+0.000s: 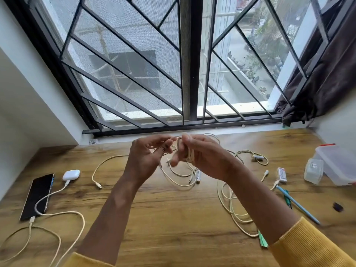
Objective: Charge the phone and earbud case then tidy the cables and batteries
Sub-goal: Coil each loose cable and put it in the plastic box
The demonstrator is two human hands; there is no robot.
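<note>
Raised above the middle of the wooden desk (154, 209), my right hand (200, 155) holds a coil of cream cable (189, 157) wound round its fingers. My left hand (148, 157) pinches the loose strand of that cable beside it. The rest of the cable hangs down to the desk in loops (179, 180). At the far left lies a black phone (37, 196) with a cream cable (57, 212) plugged into its near end. Behind it sits a white earbud case (71, 174) with a cable plugged in.
More cream cables (231, 209) lie tangled at the right. A battery (198, 176) rests near the centre, a second battery (258, 157) and a small box (281, 174) further right. Clear plastic containers (335, 166) stand at the right edge, a blue pen (296, 204) in front of them.
</note>
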